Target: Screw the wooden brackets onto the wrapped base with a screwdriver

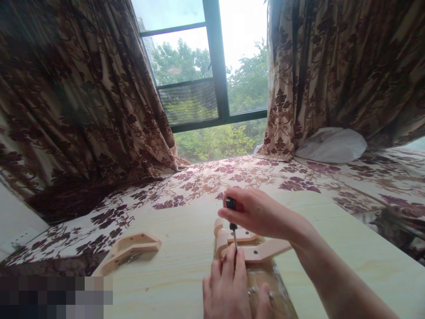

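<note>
My right hand (254, 212) is closed around the black handle of a screwdriver (231, 208), which stands nearly upright with its shaft pointing down. The shaft's tip reaches an angled pale wooden piece (265, 251) with dark holes or screw heads in it. My left hand (227, 283) lies palm down in front, its fingertips touching the wood on both sides of the tip and its thumb spread to the right. Whatever sits under the tip is hidden by these fingers. Just behind lies a second similar wooden piece (244, 235). Below them is a brown, clear-wrapped flat item (277, 288), with small metal bits near my thumb.
Two more angled wooden pieces (136, 248) lie at the left of the pale wooden board (179, 266). Floral cloth (206, 181) covers the surface behind it. A white plastic bag (332, 144) rests at the back right, beside curtains (282, 110) and a window (219, 66).
</note>
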